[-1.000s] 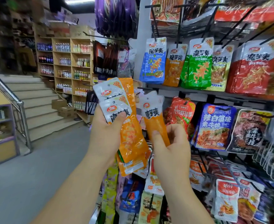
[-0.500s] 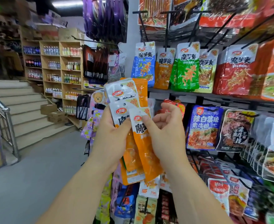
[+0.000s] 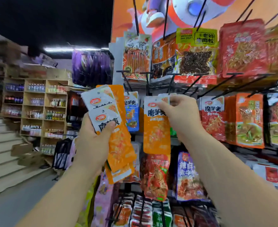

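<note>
The right hand (image 3: pixel 180 115) pinches the white header of a single orange konjac packet (image 3: pixel 157 128) between thumb and curled fingers, holding it up against the peg row so that it hangs straight down. Half a second ago this packet was low, in front of the chest, just being drawn off the bundle in the other hand. Now it is raised and carried rightward to the rack, which suggests the hanging step has begun. Whether its hole is already over a peg cannot be told, since the fingers cover that spot.

The packet sits between a blue packet (image 3: pixel 132 115) on its left and a red packet (image 3: pixel 212 120) on its right, both of the same brand, so this gap looks like the orange flavour's slot.

The left hand (image 3: pixel 92 141) grips the remaining stack of orange packets (image 3: pixel 120 145), thumb pressed across the top one's label, fanned and tilted, apart from the rack. Several are left to hang.

Behind, wooden shelves of bottles (image 3: pixel 35 112) and stairs (image 3: pixel 2 145) stand well apart.
</note>
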Demonstrator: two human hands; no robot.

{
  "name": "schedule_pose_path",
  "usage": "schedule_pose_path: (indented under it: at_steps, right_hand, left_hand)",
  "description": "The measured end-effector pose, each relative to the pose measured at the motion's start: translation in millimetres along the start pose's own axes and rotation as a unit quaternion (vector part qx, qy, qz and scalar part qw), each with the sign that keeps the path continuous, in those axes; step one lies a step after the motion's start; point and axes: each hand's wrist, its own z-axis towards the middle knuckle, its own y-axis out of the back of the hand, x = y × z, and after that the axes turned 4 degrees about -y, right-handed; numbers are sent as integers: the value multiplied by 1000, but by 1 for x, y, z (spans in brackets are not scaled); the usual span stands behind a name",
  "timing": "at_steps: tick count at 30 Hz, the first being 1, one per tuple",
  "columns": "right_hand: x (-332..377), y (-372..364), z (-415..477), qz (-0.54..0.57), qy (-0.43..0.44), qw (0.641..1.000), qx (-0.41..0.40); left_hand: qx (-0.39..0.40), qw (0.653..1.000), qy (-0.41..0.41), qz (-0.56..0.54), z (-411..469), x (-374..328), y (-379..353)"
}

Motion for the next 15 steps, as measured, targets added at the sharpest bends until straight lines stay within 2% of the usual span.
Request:
schedule_pose_path:
  at_steps: [5, 15]
  right_hand:
    - [19, -24, 41, -5, -3, 1000, 3]
    - [19, -45, 61, -34, 32, 997, -63]
  left_hand:
    - [12, 999, 17, -28, 10, 17, -12]
    - [9, 996, 60, -72, 21, 35, -1]
